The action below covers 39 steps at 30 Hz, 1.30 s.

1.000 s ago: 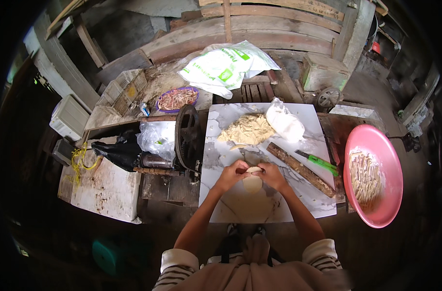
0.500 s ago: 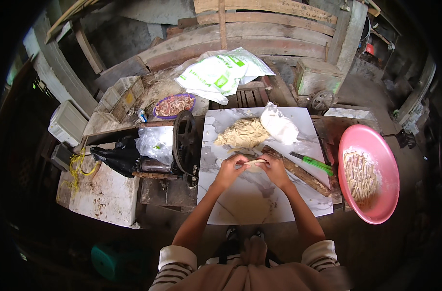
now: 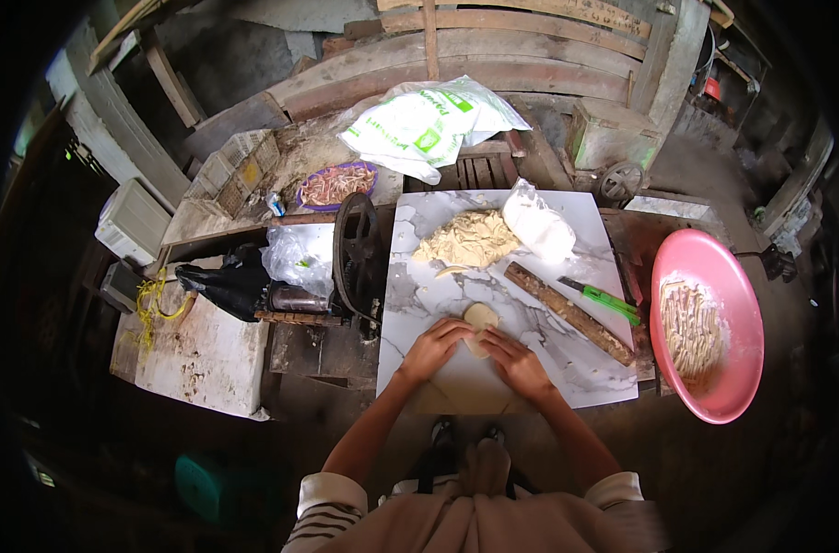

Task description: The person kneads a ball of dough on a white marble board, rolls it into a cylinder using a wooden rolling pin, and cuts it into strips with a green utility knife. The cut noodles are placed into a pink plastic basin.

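A flattened oval piece of dough [image 3: 481, 317] lies near the front of the marble-patterned board [image 3: 410, 318]. My left hand [image 3: 435, 347] has its fingers closed together on the dough's left side, and my right hand [image 3: 516, 362] grips its near right part. The near end of the piece is partly hidden under my fingers. Beyond it sit a larger crumpled mass of dough [image 3: 465, 239] and a small dough strip [image 3: 451, 270]. A white plastic bag [image 3: 540, 225] of what looks like flour touches the mass. To the right lie a rough wooden rod [image 3: 567, 311] and a green-handled knife [image 3: 611, 301].
A pink basin [image 3: 749, 313] holding floured dough strips stands right of the board. On the left are a dark handwheel [image 3: 356, 241], a clear plastic bag [image 3: 297, 255] and a black bag [image 3: 224, 285]. Farther back are a purple-rimmed basket [image 3: 371, 189] and a white-and-green sack [image 3: 428, 129].
The dough piece, held up edge-on between both hands before, now lies flat on the board. Both hands have come down toward me with it. The whole view has shifted slightly.
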Tool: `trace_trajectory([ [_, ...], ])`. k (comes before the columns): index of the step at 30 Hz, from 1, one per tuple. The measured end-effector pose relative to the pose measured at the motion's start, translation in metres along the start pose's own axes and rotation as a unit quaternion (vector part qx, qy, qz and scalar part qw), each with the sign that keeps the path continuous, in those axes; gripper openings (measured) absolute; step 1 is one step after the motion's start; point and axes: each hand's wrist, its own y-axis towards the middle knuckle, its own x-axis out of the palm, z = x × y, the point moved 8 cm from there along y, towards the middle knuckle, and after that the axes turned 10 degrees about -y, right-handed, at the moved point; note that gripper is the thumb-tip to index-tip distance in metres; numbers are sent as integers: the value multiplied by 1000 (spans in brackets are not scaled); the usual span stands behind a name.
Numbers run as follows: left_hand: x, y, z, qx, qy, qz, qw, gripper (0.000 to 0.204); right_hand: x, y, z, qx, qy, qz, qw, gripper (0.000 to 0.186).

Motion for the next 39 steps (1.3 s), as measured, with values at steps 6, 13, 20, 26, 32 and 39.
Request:
trace_trajectory([
  [6,8,23,-1,-26,35,39,998,39,-21,15,41,135,51,86,986,36],
  [13,27,55,-38,-98,86,-49,990,38,-47,26,74,188,12,129,974,34],
  [20,32,74,-65,-185,-213,-146,948,22,-48,14,92,222,-5,110,969,33],
  [26,14,71,-53,-228,-252,-50,939,18,-48,22,76,189,-102,115,970,38],
  [32,-23,87,28,-48,-64,7,997,17,-25,28,60,149,54,79,984,36],
  [39,26,5,19,-35,14,-18,999,38,-1,11,56,128,46,30,990,46],
])
